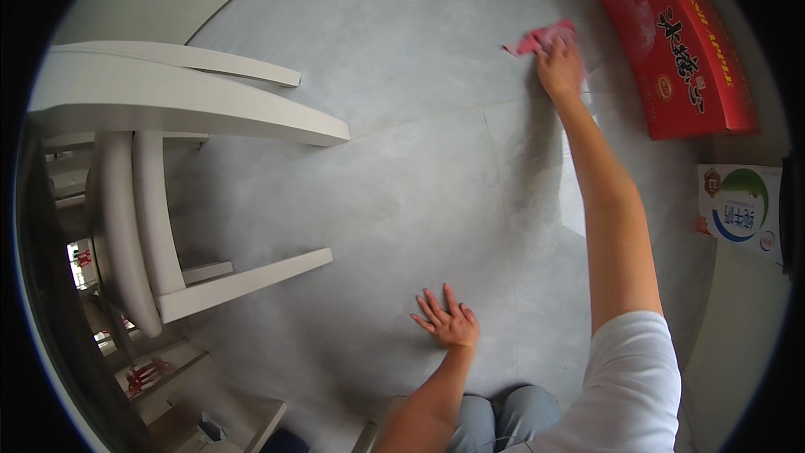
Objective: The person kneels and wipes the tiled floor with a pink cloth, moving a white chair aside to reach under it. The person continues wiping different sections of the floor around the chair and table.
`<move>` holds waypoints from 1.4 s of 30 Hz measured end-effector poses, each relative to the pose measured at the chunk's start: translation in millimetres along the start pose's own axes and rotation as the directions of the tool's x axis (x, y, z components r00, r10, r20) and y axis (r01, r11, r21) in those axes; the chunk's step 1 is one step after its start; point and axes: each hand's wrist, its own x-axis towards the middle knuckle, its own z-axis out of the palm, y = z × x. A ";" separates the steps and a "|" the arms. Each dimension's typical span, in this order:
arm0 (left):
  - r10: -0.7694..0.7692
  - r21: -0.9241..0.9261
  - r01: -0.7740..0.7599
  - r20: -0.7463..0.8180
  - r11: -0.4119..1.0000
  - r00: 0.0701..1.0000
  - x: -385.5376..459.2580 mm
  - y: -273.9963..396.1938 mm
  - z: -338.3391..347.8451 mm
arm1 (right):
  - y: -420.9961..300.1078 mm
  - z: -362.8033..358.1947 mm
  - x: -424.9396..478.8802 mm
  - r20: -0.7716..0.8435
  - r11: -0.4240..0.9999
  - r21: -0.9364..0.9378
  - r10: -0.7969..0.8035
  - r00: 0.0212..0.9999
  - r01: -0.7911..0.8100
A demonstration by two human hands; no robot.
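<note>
My right hand (561,69) reaches far forward and presses on a crumpled pink cloth (546,38), which lies on the grey tiled floor (402,201). Part of the cloth is hidden beneath the fingers. Nearer to me, my left hand (449,322) rests palm down on the floor with its fingers spread and nothing in it. My knees, in grey trousers (529,404), show at the bottom edge.
A red apple carton (682,56) stands right of the cloth, by the wall. Closer in on that side is a white milk carton (741,204). A white wooden chair (188,100) with a padded seat takes up the left, its legs reaching towards the middle.
</note>
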 end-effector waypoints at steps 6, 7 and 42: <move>0.017 -0.026 -0.016 0.036 1.000 0.999 1.7 6.3 -3.2 | -186.2 48.8 -33.3 0.102 0.805 0.481 -0.443 0.891 0.346; 0.023 -0.031 -0.022 0.036 0.999 0.999 2.6 6.5 -2.6 | -204.0 41.1 -57.0 0.092 0.711 0.596 -0.523 0.847 0.374; -0.077 0.083 0.066 0.133 0.994 0.988 5.5 7.8 -11.7 | 36.5 -192.6 -61.9 0.259 0.853 0.502 0.007 0.966 -0.141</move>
